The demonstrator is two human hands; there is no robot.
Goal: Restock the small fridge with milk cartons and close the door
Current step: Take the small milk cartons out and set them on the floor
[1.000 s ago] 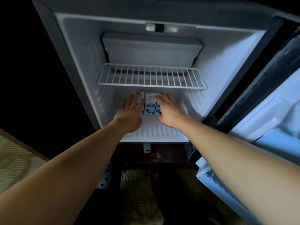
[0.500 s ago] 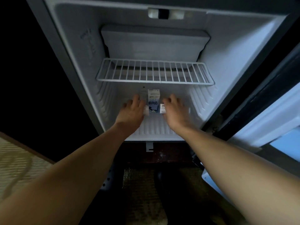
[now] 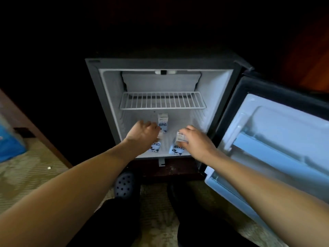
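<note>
Left hand [image 3: 142,134]: fingers curled over the top of the front left carton [image 3: 155,146].
Right hand [image 3: 194,141]: grips the front right carton [image 3: 179,144] by its top.
Back carton [image 3: 162,122]: stands alone at 12 o'clock from both hands.
Fridge [image 3: 110,104]: all three cartons are on its floor, under the wire shelf [image 3: 162,101].
Door [image 3: 277,139]: wide open at 3 o'clock.
</note>
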